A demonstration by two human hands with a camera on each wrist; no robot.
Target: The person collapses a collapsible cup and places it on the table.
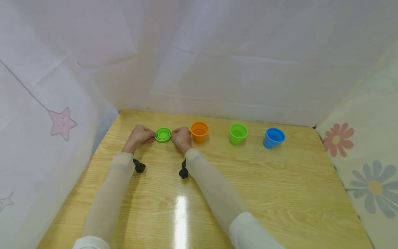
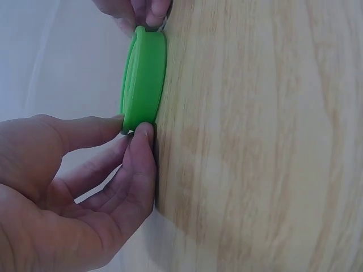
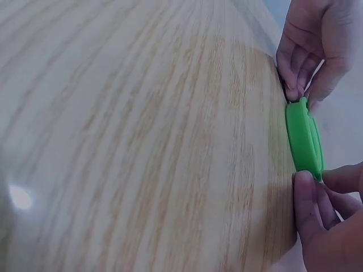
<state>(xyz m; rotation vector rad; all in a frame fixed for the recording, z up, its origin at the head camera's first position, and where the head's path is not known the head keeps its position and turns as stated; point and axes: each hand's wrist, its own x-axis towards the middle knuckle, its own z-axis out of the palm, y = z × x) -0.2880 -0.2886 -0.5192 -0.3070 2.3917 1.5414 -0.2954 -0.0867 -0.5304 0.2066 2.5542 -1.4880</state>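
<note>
A green collapsible cup, folded flat into nested rings, sits at the back left of the wooden table between both hands. My left hand pinches its left edge, thumb on the upper rim and fingertips at the lower side, as the left wrist view shows. At the opposite edge, my right hand pinches the same cup between thumb and fingers. Just right of the right hand stands an orange cup, opened to full height.
Another green cup and a blue cup, both expanded, stand farther right in the row. The wooden table meets a white sheet behind it. Printed sheets hang at both sides.
</note>
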